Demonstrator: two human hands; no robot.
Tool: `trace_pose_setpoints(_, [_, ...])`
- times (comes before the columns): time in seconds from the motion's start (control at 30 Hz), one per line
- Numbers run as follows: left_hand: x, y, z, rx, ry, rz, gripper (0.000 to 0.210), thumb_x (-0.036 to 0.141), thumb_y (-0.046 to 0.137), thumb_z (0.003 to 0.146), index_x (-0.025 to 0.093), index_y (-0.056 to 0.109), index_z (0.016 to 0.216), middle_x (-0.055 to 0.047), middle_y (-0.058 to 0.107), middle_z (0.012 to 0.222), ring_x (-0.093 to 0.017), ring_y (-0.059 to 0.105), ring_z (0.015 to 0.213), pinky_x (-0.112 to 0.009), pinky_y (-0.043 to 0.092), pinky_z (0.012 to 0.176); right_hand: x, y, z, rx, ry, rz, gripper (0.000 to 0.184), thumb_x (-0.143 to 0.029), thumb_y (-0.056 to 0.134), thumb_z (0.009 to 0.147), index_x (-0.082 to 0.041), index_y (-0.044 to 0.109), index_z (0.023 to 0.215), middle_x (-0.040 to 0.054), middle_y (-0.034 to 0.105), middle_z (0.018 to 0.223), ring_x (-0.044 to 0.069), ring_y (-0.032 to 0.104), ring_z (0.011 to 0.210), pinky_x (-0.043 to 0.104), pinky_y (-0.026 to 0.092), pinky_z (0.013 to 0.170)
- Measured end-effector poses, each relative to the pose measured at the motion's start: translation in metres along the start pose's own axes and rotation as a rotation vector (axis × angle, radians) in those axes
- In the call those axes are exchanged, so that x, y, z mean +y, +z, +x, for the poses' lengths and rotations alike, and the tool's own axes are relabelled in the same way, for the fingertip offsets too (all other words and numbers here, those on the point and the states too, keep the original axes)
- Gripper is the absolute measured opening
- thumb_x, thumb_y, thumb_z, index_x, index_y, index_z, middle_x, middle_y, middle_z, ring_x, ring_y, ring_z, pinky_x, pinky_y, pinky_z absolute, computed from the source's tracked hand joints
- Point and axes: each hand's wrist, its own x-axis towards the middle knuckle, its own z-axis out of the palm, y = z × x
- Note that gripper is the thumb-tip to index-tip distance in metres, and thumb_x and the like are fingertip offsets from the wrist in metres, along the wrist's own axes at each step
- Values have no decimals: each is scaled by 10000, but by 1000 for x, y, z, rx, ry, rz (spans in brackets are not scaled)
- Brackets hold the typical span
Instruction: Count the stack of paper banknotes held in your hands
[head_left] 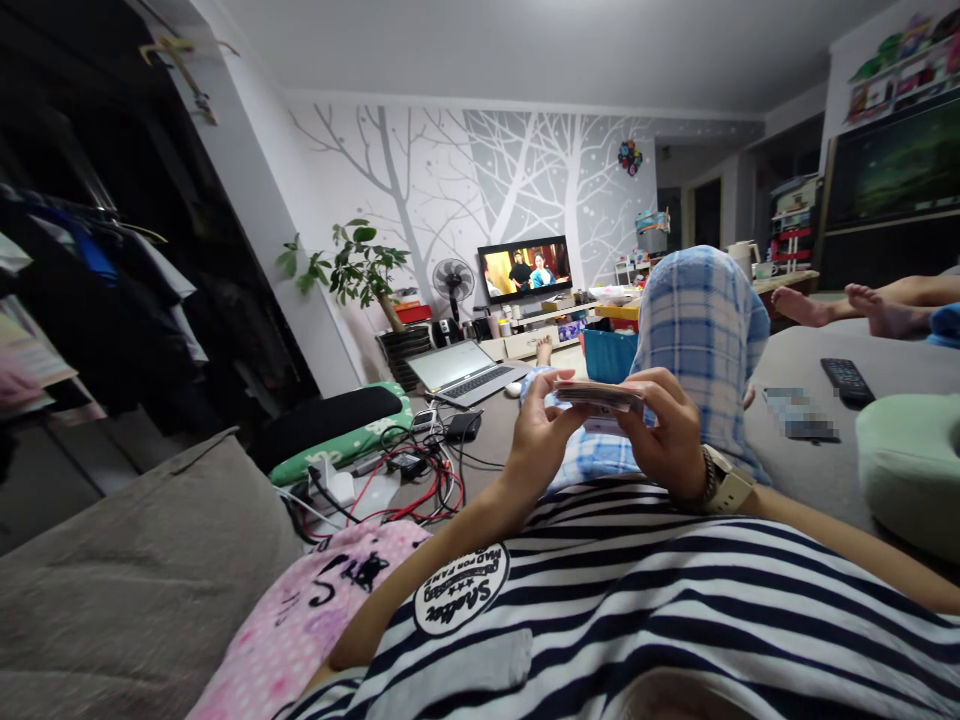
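While both hands were up above the lap, a thin stack (598,394) lay between them, in front of the striped shirt (637,580). Its long axis ran left to right across the view, dipping slightly toward the right end; its layered edge faced the wearer. Whether cards or paper notes: could not tell. Left hand (541,422): pinched the left end, thumb on the near side, fingers above and behind. Right hand (666,430): gripped the right end, thumb low on the near side, fingers curled over; watch (727,482) on that wrist. Neither hand was nearer; both touched the stack, one per end. A pale piece (602,426) showed just below the layered edge; attached or separate, unclear. Bent knee (690,320) stood beyond the right hand; laptop (469,375) lay beyond the left, well apart.
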Motion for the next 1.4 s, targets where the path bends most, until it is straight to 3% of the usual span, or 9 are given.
trace_pose_setpoints(0.1, [0,-1,-3,-152,-26,-4,520,244,990,661,252,824,1154,-62,838,1193,-106,587,614,-247,431,555,0,-1,-1,3,30,1,251,-454,615,1104,-289,790,1031,96,740,943,282,690,850,469,604,786])
trace_pose_setpoints(0.23, [4,-1,-7,-293,-139,-103,663,303,989,658,294,779,1287,-92,758,1532,-144,746,702,-237,515,553,-1,0,-2,46,93,60,277,-504,648,1086,-283,794,1007,91,727,926,279,673,832,466,602,763])
trace_pose_setpoints(0.3, [6,-2,-8,-359,-165,-129,704,326,997,654,306,770,1320,-98,741,1571,-169,785,724,-249,553,563,-1,1,-4,59,97,98,249,-483,672,1080,-281,797,1003,88,727,933,274,668,832,455,595,755])
trace_pose_setpoints(0.43, [7,-3,-10,-435,-173,-156,619,388,1030,652,250,815,1216,-116,845,1330,-198,800,739,-264,578,598,-1,1,-4,44,100,173,230,-471,693,1074,-282,821,1044,87,730,958,270,670,852,445,594,769])
trace_pose_setpoints(0.6, [-9,-6,-1,-411,-161,-95,609,516,1075,635,193,855,1102,-116,857,965,-282,837,801,-300,590,653,1,5,0,-18,187,308,345,-581,705,1059,-268,781,935,63,696,897,252,643,816,418,575,738])
trace_pose_setpoints(0.9, [-20,-8,9,-378,21,73,537,624,1078,618,190,888,872,-88,839,849,-238,778,786,-302,596,719,5,10,0,-26,306,405,393,-650,822,953,-262,770,934,43,726,871,243,649,803,408,584,762])
trace_pose_setpoints(1.07, [-20,-9,11,-367,-13,86,507,587,1089,616,189,883,854,-92,827,815,-259,785,798,-319,601,720,7,7,0,-54,280,395,336,-579,819,975,-257,822,881,51,726,863,247,658,817,424,589,790])
trace_pose_setpoints(1.27, [-26,-13,12,-411,58,189,494,666,988,741,191,868,805,-96,797,791,-262,751,798,-350,603,754,14,14,-2,-19,604,527,454,-688,893,846,-249,780,832,55,774,892,251,670,808,428,613,786])
trace_pose_setpoints(1.4, [-19,-16,9,-447,239,373,473,645,898,852,202,800,720,-62,707,715,-217,631,721,-349,549,740,12,17,2,-66,808,742,479,-670,967,734,-241,811,880,47,818,863,267,724,810,435,632,812])
